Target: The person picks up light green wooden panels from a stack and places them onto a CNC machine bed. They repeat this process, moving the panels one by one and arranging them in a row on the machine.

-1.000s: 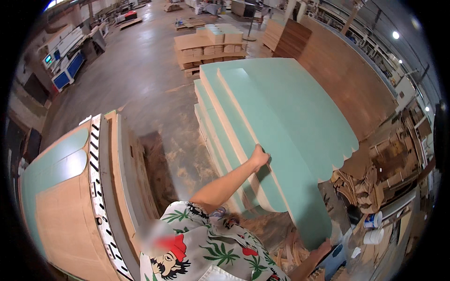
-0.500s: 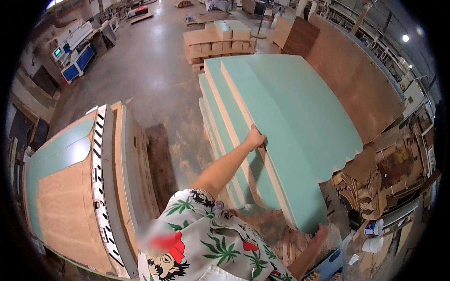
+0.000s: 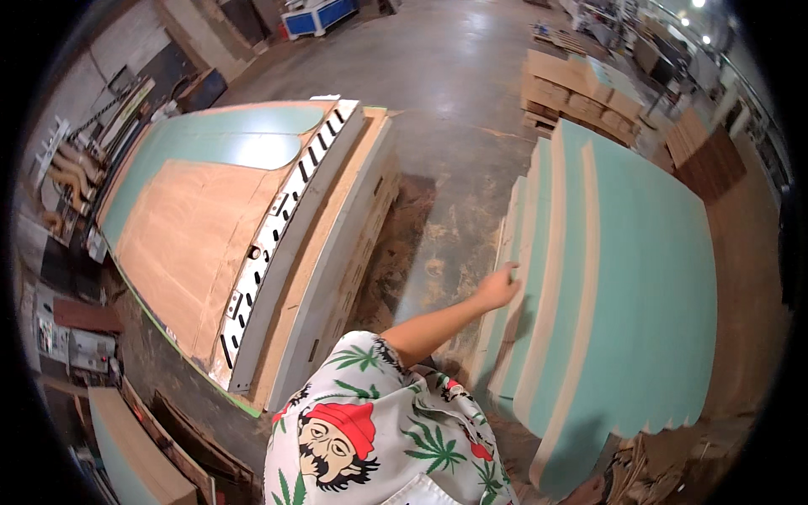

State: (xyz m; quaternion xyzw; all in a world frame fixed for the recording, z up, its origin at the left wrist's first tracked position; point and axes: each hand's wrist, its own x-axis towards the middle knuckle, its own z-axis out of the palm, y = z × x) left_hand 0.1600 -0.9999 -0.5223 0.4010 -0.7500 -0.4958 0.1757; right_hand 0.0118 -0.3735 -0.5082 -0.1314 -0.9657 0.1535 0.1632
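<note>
My left hand [image 3: 500, 288] hovers by the left side of a stack of pale green boards [image 3: 652, 286]. Nothing is held in it; the fingers are loosely bent, one standing apart from the rest. The boards lie in offset layers, so their light wooden edges show as long stripes, and the near right edge of the top one is scalloped. Of my right hand nothing can be seen. To my left is a large machine table [image 3: 244, 311] with a slotted white metal edge. A brown sheet [image 3: 189, 240] and rounded green pieces [image 3: 261, 150] lie on it.
Concrete floor [image 3: 459, 210] runs between the machine table and the stack. Beyond the stack, more cut boards sit on a pallet [image 3: 581, 88]. A blue and white machine [image 3: 320, 17] stands far off. Board offcuts [image 3: 139, 450] lean at the lower left.
My view has swung left toward the machine table. My left hand has come off the top board's edge to the stack's left side. My right hand has left the view.
</note>
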